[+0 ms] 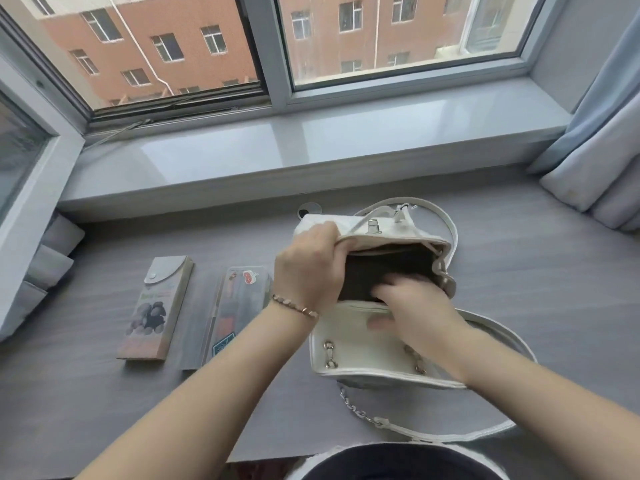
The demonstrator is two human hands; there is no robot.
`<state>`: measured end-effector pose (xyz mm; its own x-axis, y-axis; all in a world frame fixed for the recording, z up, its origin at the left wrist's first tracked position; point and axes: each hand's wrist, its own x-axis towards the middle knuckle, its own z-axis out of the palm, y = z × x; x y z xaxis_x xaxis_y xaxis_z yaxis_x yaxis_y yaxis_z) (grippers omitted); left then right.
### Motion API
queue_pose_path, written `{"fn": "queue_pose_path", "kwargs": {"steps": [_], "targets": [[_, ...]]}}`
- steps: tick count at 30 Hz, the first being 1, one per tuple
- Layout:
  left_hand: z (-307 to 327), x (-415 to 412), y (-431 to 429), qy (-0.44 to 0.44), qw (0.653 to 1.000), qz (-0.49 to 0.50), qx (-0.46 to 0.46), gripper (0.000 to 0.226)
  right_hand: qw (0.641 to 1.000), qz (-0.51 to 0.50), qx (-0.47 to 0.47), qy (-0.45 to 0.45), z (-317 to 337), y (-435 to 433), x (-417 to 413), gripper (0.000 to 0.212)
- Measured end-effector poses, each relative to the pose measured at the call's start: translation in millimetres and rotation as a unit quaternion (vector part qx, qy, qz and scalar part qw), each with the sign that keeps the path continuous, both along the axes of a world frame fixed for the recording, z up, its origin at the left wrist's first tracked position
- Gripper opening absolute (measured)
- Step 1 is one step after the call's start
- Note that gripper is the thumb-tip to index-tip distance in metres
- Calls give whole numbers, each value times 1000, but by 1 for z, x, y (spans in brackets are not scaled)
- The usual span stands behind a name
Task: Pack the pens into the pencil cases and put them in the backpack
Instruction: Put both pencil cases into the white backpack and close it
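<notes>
A small white backpack (360,351) lies on the grey desk with its flap lifted and its dark lining showing. My left hand (311,268) grips the upper rim of the opening and holds it up. At the near rim, my right hand (412,306) is blurred; its fingers reach over the edge into the opening, and I cannot tell whether they hold anything. Two pencil cases lie left of the bag: a grey snap-flap case with a printed picture (156,310) and a translucent case with stickers (232,313). No loose pens are visible.
The bag's white strap and metal chain (367,415) loop over the desk toward its front edge. A round cable hole (308,210) sits behind the bag. A windowsill (311,147) runs along the back, and a curtain (595,161) hangs at the right.
</notes>
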<state>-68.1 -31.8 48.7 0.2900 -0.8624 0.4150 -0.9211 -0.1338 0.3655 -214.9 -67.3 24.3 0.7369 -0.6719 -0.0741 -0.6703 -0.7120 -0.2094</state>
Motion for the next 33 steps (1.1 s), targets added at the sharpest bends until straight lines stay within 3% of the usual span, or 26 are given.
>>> {"fn": "queue_pose_path", "kwargs": {"steps": [2,3,7,11,15,18,21,24,26,27,28,29,30,31,33], "targets": [[1,1,-13,25,996,31,79,24,996,49,-64,-42,5,-6,2,8],[-1,4,-18,-7,994,38,103,22,994,66,-75,-53,10,-7,2,9],[-1,12,-31,-186,970,13,154,33,986,109,-118,-35,22,-1,7,16],[23,40,-61,-205,965,59,153,20,982,137,-123,-48,25,8,4,36],[32,73,-76,-119,954,125,245,21,979,178,-86,-48,31,11,-8,40],[12,61,-68,-74,960,91,253,28,981,176,-77,42,30,11,-6,22],[-8,45,-48,-38,967,55,244,36,982,143,69,105,26,1,-2,20],[-8,50,-22,150,966,-2,212,48,984,52,162,-56,28,-10,9,37],[-8,57,1,349,926,-47,136,62,974,-12,152,-169,30,-19,16,28],[-18,63,12,409,906,-34,105,60,966,-39,154,-204,30,-22,19,21],[-30,70,23,407,907,0,106,52,960,-59,164,-219,30,-25,22,16],[-46,79,34,304,937,59,164,48,958,-69,171,-221,30,-27,24,15],[-63,87,46,174,942,121,261,56,957,-76,172,-221,29,-27,26,15],[-77,90,58,83,916,173,354,71,957,-80,169,-220,27,-27,27,15],[-98,90,73,25,858,228,460,89,955,-85,171,-227,27,-26,30,14]]}}
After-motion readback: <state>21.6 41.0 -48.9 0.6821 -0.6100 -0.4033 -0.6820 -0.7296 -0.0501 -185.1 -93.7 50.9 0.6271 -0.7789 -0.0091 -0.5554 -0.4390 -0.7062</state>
